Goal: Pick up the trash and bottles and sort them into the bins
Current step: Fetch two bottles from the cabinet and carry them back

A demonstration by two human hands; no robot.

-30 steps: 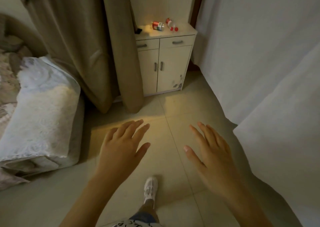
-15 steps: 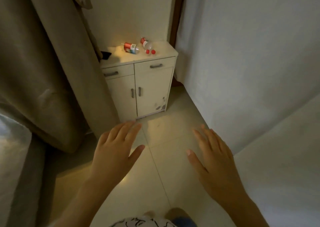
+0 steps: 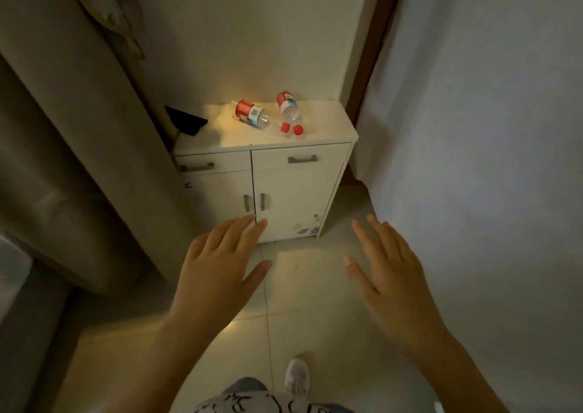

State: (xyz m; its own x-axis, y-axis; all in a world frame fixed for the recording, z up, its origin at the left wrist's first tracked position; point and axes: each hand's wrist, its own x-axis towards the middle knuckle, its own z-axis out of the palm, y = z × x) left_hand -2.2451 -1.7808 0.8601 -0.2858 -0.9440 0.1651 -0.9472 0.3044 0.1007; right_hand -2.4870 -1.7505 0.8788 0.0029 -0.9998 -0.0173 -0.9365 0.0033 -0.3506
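Two clear plastic bottles with red labels lie on their sides on top of a small white cabinet [image 3: 328, 132]: the left bottle [image 3: 250, 113] and the right bottle [image 3: 287, 105]. Two red caps [image 3: 291, 128] sit just in front of them. My left hand [image 3: 220, 264] is held out palm down in front of the cabinet doors, fingers apart, holding nothing. My right hand [image 3: 388, 274] is also spread and empty, over the tiled floor to the right of the cabinet. Both hands are well below and short of the bottles.
A black object [image 3: 186, 122] lies at the cabinet top's left end. A beige curtain [image 3: 79, 147] hangs on the left, a white sheet [image 3: 473, 160] on the right. My white shoe [image 3: 296, 378] stands on the tiled floor [image 3: 299, 286].
I have walked closer to the cabinet, which now looms larger and nearer my hands. The bed on the left has dropped out of view. Both hands stay spread and empty.
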